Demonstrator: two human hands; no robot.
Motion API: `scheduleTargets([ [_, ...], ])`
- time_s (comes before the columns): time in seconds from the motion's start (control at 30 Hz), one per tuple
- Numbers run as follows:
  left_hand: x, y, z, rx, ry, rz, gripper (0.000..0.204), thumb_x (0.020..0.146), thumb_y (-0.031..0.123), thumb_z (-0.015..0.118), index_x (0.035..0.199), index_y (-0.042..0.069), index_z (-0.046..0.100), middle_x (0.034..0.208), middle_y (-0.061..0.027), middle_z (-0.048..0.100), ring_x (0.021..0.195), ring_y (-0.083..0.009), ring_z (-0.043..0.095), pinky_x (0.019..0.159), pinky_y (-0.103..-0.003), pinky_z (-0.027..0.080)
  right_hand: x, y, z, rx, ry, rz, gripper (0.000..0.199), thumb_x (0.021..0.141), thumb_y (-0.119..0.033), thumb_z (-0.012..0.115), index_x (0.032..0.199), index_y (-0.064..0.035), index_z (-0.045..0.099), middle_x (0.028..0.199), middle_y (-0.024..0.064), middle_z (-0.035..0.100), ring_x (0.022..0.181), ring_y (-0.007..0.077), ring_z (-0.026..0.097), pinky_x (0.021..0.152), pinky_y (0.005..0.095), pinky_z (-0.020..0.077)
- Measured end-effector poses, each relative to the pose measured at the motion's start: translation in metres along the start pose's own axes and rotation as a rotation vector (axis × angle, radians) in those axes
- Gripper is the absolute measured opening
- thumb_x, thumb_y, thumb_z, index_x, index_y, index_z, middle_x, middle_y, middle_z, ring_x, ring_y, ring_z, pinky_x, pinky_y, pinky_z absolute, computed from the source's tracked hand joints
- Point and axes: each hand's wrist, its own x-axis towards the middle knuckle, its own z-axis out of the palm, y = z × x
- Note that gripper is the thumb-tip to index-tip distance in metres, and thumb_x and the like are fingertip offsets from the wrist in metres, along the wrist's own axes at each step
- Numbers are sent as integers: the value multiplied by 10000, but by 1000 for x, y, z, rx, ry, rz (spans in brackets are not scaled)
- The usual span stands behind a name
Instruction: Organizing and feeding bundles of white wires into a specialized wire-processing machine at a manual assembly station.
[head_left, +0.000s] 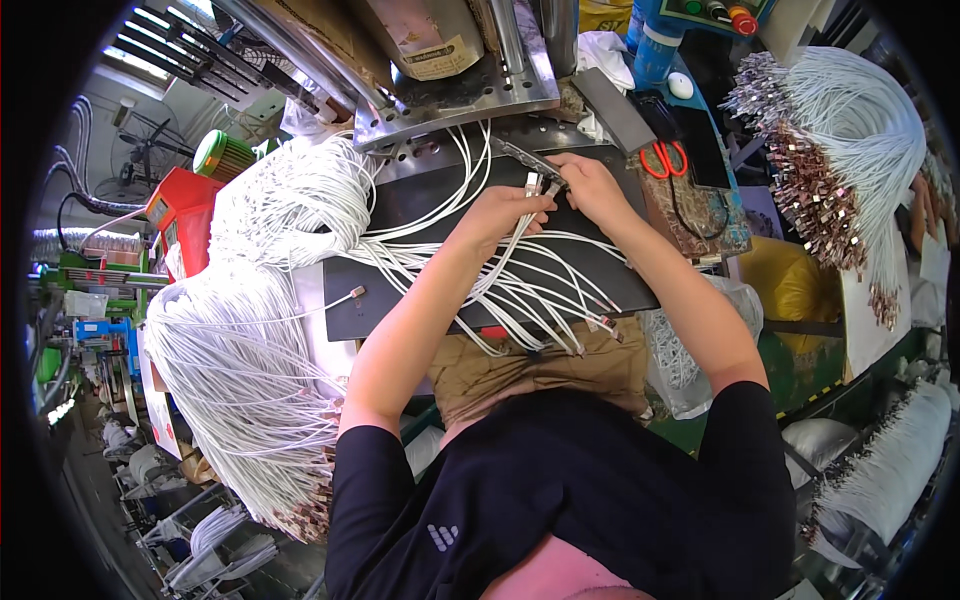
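Observation:
My left hand [500, 214] is closed, with fingers and thumb pinching a white cable [520, 232] near its end. A pale connector [532, 182] sticks up just past those fingers. My right hand [594, 192] is beside it, fingers closed on the near end of a narrow dark metal bar [530, 158] that slants away to the left. Its fingertips are partly hidden, and both hands nearly touch. Several more white cables lie under my forearms across a black work surface [400, 285], some with metal plugs [605, 323] at their ends.
A press with a thick steel plate [455, 112] stands just beyond my hands. Large bundles of white cable [240, 350] fill the left side. Orange-handled scissors [663, 160] lie at the right. Another cable bundle [850, 130] hangs at far right, near a red button [742, 20].

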Motion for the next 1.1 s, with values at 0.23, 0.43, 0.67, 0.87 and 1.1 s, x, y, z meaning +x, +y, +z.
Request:
scheduleTargets([
  [0.23,-5,-1,1,-177,57,57,222,922,232,707,957,14,733,775,-13,664,616,-79,599,579,-193,482,-4,-6,-8,-119,-21,-34,333,872,-181,572,1136,-17,692,907,124,733,777,159,690,735,292,513],
  [0.43,-1,2,-17,-67,-42,-52,230,917,240,716,929,10,721,757,-8,641,580,-74,575,541,-194,467,5,2,-20,12,-86,12,361,812,-180,662,1121,4,691,873,108,731,764,152,673,720,287,504],
  [0.67,-2,1,-4,-1,-4,-105,227,927,253,704,976,32,724,720,32,583,536,-52,484,463,-191,336,2,0,-20,8,-150,-13,325,868,-127,619,1153,23,661,806,21,662,709,70,565,660,237,442],
  [0.87,-9,2,-14,-94,-15,-26,194,897,208,712,963,26,725,729,12,609,560,-77,528,496,-188,386,1,-7,-22,55,-149,22,328,856,-141,627,1137,23,669,831,49,687,729,91,598,679,248,462],
  [1.1,-1,-2,-4,-99,-12,-25,172,907,179,679,980,30,724,761,-3,625,595,-90,572,532,-197,440,2,5,-19,-38,-163,-51,346,832,-182,668,1118,13,685,872,88,722,769,131,653,710,283,497],
])
